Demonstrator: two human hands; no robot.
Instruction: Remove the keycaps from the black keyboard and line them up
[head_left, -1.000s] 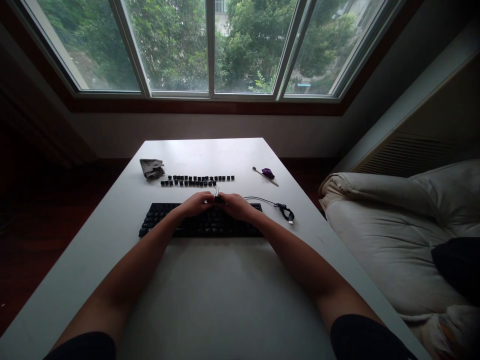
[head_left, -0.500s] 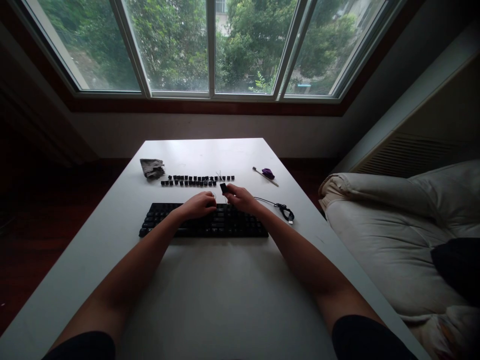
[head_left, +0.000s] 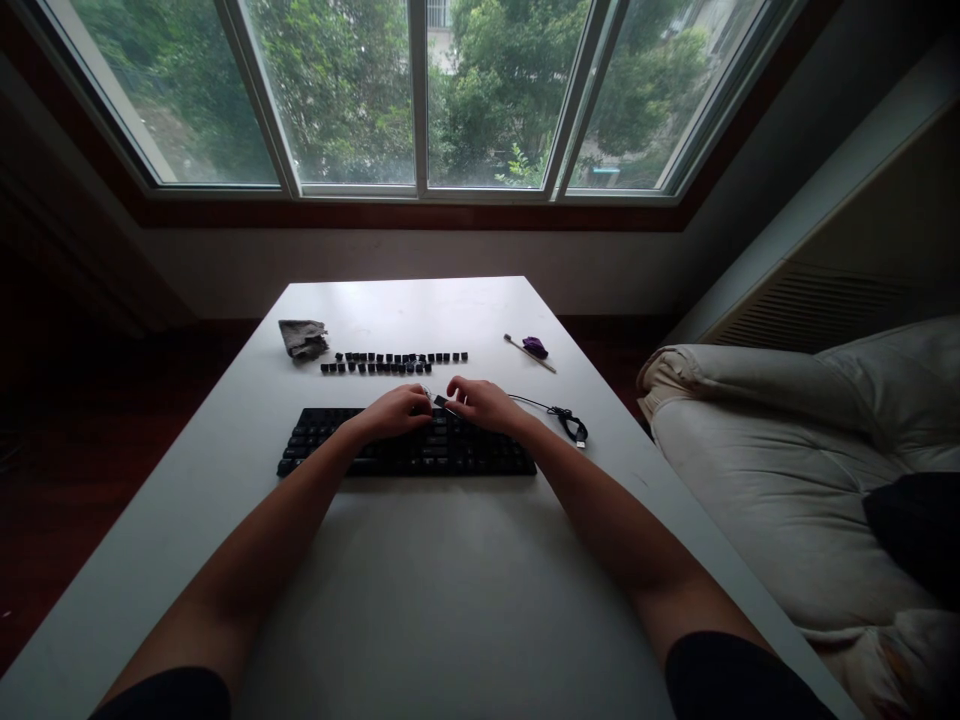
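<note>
A small keycap puller point(head_left: 441, 401), with a black handle and thin wires, is tilted between my hands above the black keyboard point(head_left: 322, 440). My left hand point(head_left: 397, 410) is closed, its fingertips at the wire end of the puller. Whether a keycap is in those fingers is too small to make out. My right hand point(head_left: 484, 405) is over the keyboard's upper right part, index finger raised and thumb apart, close beside the handle. Behind the keyboard, loose black keycaps point(head_left: 375, 368) lie in two rows on the white table point(head_left: 420, 580).
A grey cloth point(head_left: 302, 340) lies left of the keycaps. On the right are a brush point(head_left: 529, 354), a purple crumpled item point(head_left: 535, 347) and the keyboard's coiled USB cable point(head_left: 570, 425). A pale sofa point(head_left: 750, 480) stands right of the table.
The puller has gone from upright in my right fingers to lower and tilted, its wires toward my left hand. My right fingers have spread apart. My left hand has barely moved.
</note>
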